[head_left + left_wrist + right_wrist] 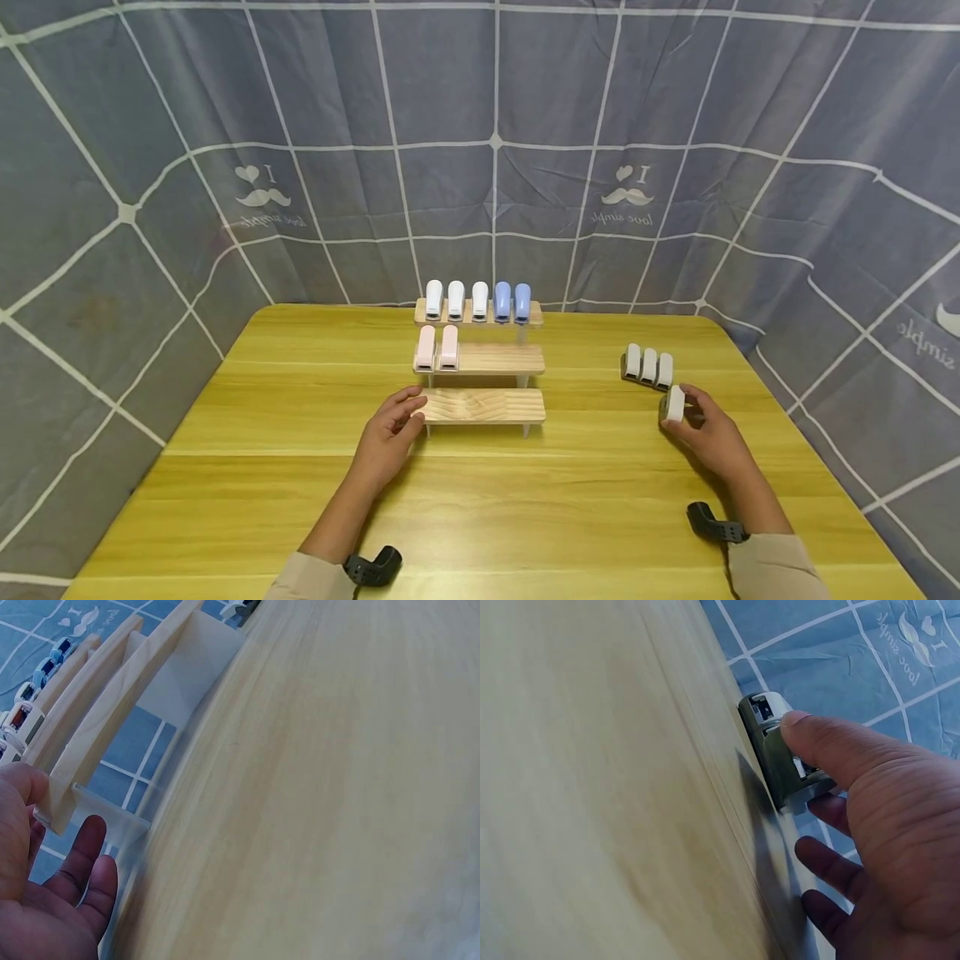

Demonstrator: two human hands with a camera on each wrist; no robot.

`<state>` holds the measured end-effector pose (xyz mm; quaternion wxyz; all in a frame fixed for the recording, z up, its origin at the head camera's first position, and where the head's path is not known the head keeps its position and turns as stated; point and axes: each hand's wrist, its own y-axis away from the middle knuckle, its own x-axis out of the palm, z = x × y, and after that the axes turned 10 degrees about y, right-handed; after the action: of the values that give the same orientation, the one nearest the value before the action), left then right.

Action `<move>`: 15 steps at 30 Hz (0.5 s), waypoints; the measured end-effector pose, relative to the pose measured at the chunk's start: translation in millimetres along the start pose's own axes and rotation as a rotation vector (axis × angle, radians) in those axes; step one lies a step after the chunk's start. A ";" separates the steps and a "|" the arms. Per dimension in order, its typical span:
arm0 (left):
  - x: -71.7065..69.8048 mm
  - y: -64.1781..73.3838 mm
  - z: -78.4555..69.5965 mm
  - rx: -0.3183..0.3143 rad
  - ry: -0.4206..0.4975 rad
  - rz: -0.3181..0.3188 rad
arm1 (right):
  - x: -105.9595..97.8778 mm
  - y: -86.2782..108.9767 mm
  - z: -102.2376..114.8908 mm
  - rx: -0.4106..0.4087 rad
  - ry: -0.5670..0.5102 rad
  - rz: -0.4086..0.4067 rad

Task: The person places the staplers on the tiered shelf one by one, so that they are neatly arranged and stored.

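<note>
Status: I judge the shelf loading to be past its midpoint, with seven staplers placed and four outstanding.

Completed: the back shelf (536,313), nearest the far edge of the tabletop (480,508), carries three white staplers (456,300) from its left end, then two blue staplers (502,302) toward its right end. I take this row as finished. The middle shelf (502,358) carries two pink staplers (426,347) side by side at its left end.

Outstanding: the middle shelf is bare from the second pink unit to its right end. The front shelf (480,406) carries nothing. Three grey-white staplers (649,367) stand in a close row toward the right edge of the tabletop.

Hands: my right hand (711,437) pinches a fourth grey-white unit, the held stapler (676,403), between thumb and fingers, just in front of that row on the near-edge side. I cannot tell whether its base is clear of the tabletop. My left hand (386,437) is relaxed, fingers parted and loosely bent, at the left end of the front shelf. It appears to touch that end and holds no stapler.

Assessment: the held stapler is not yet shelved; the bare middle and front sections offer room for all four.
</note>
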<state>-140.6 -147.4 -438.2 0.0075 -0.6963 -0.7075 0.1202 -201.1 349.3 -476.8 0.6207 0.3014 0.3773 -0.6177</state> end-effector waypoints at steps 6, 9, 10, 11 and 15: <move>-0.4 -0.4 0.2 0.007 0.000 -0.004 | 1.2 -0.1 4.5 0.005 -0.014 -0.025; -0.2 -0.4 0.0 0.011 0.003 -0.008 | 2.5 -0.2 5.7 -0.001 -0.018 -0.040; 0.0 -0.5 -0.1 0.013 0.004 -0.009 | 2.8 -0.3 6.1 -0.003 -0.020 -0.044; 0.1 -0.5 -0.2 0.014 0.006 -0.010 | 3.2 -0.6 6.4 -0.005 -0.020 -0.049; 0.2 -0.8 0.3 0.019 0.011 -0.010 | 4.7 -1.4 8.1 -0.015 -0.030 -0.051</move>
<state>-141.4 -147.2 -438.4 0.0186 -0.6932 -0.7099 0.1232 -202.0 339.9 -476.3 0.6126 0.2776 0.3803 -0.6348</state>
